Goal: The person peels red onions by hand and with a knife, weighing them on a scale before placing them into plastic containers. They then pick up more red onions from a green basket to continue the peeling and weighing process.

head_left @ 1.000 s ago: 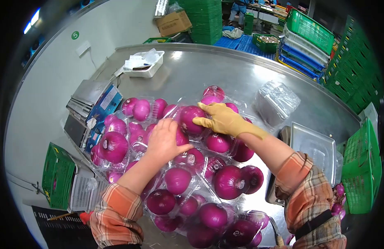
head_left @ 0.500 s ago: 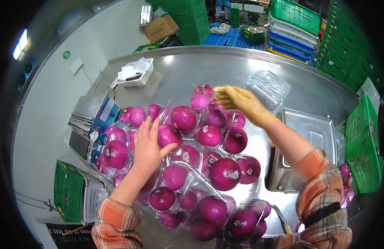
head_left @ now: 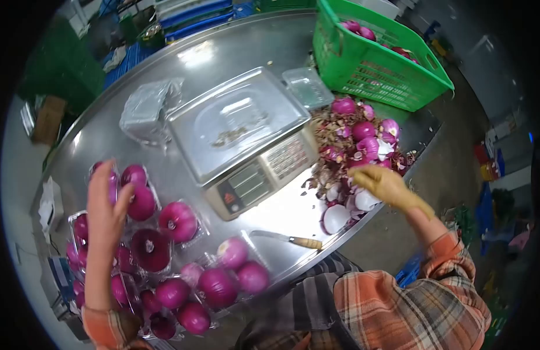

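On the left, my left hand point(head_left: 108, 201) is bare and open, its fingers apart above packed red onions. Clear plastic trays hold purple-red onions, among them one large onion point(head_left: 177, 221) and a dark onion point(head_left: 151, 249). To the right, my right hand point(head_left: 386, 188) wears a yellowish glove. It is open, fingers stretched over the near side of a heap of loose red onions point(head_left: 364, 130) and dry peelings point(head_left: 330, 137). Just left of it are pale peeled skins point(head_left: 337, 219). Neither hand visibly holds anything.
A digital scale point(head_left: 246, 186) with a steel pan stands mid-table. A knife point(head_left: 290, 239) with a wooden handle lies near the front edge. Clear plastic trays point(head_left: 150, 111) are stacked behind, and one tray point(head_left: 308, 87) lies by the green crate point(head_left: 375, 64) of onions.
The view has swung to the right, bringing the scale, onion heap and crate into fuller sight. My right hand has moved from the packed onions to the loose heap; my left stays over the packs.
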`<state>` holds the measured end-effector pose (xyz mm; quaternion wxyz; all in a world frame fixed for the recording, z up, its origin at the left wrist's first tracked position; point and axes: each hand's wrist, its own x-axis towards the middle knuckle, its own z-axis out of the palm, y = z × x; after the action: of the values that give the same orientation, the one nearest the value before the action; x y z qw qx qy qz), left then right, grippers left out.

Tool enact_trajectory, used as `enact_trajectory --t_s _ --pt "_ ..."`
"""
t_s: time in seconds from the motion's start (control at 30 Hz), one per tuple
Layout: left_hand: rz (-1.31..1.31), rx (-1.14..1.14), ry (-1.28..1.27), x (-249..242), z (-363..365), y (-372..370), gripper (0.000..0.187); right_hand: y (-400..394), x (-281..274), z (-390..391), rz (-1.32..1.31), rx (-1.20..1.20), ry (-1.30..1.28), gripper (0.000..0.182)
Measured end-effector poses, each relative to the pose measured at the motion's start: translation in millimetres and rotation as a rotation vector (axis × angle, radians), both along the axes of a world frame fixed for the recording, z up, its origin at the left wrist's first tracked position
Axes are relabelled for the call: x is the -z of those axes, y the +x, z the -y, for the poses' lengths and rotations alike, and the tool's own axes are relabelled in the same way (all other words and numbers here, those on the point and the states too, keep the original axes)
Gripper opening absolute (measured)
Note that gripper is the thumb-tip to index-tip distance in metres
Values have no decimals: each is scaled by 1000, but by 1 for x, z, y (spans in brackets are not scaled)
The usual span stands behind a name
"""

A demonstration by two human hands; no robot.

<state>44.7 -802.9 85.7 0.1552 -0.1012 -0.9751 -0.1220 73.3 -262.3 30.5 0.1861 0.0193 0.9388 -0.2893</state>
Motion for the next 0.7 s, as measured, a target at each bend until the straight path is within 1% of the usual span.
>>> enact_trajectory --t_s 0.03,0.1,0.17,0.23,0.27,0.3,0.37,0.4,0.47,0.57,0.6,0.67,0.7 --pt "31 55 -31 -1 -29 -14 48 14 13 -16 -56 -115 23 33" --pt "132 196 24 -4 -93 -36 43 33 31 -26 -99 -174 7 31" --pt "430 202 82 -8 -165 -36 39 48 74 -23 -214 -227 -186 33" --pt "477 543 9 3 -218 -36 39 34 77 15 301 -447 -134 39" --pt "555 591 -17 2 -244 -36 40 31 62 31 281 -603 -34 45" --pt "627 634 -38 0 -266 -37 40 46 106 39 73 -646 -273 43" --pt "676 556 -19 -13 -297 -41 40 51 144 62 -16 -935 -215 34" --pt "705 517 -5 -19 -310 -41 40 51 151 63 -2 -925 -207 31" --pt "655 418 111 -27 -313 -42 40 50 154 58 41 -904 -192 28" --pt "627 245 321 -37 -305 -37 37 35 144 25 31 -982 -146 26" --pt "641 198 362 -40 -299 -35 37 30 148 13 -61 -992 -155 25" --pt "605 208 297 -38 -287 -35 37 18 160 -5 -273 -1051 -195 24" --pt "577 169 249 -43 -267 -32 37 12 141 -10 -106 -969 -153 24"
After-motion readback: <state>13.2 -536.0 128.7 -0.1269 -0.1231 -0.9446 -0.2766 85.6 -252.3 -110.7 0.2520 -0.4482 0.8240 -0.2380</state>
